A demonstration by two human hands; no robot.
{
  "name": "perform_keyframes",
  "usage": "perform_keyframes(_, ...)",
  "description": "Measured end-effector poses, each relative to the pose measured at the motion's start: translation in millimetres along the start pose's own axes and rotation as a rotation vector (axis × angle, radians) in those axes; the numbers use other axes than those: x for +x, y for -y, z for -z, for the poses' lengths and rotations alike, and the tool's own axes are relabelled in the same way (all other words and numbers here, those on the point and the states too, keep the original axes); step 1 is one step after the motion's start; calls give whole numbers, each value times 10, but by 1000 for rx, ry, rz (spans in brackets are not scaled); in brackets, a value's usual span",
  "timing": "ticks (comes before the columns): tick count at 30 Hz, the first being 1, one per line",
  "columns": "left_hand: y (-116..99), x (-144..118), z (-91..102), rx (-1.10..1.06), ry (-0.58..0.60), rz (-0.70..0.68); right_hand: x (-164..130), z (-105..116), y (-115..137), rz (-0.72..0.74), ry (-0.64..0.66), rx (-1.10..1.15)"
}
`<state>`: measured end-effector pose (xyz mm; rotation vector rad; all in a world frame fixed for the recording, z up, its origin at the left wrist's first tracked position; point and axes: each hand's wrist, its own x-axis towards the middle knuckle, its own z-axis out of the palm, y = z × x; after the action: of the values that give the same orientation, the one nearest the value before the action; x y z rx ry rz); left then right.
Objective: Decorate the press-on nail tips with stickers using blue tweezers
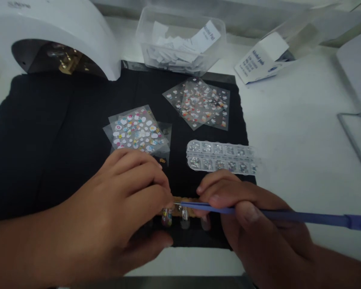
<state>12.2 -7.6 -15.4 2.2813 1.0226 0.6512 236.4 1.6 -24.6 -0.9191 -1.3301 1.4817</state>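
Observation:
My left hand (132,196) curls its fingers over the left end of a tan, cork-like nail stand (178,199), its thumb lower down near the front. Clear false nails stick out from the front of the stand. One false nail (166,217) bears colourful decorations, and another false nail (185,218) beside it looks mostly clear. In my right hand (252,220) is a slim blue tool (289,215) with a fine metallic tip, pinched between thumb and fingers. Its tip points left, near my left fingertips over the stand. My left fingers hide part of the stand.
Sticker sheets (138,132) lie behind my left hand, with more sticker sheets (203,104) farther back. A clear gem case (221,156) sits behind my right hand. A white lamp (87,32), a plastic tub (180,60) and an alcohol pad box (261,60) surround the black cloth (63,148).

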Motion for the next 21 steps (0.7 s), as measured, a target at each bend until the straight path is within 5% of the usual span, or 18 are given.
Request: perform_keyframes(21, 6, -2, -64, -58, -12, -6, -7, 2, -22, 20, 4, 0)
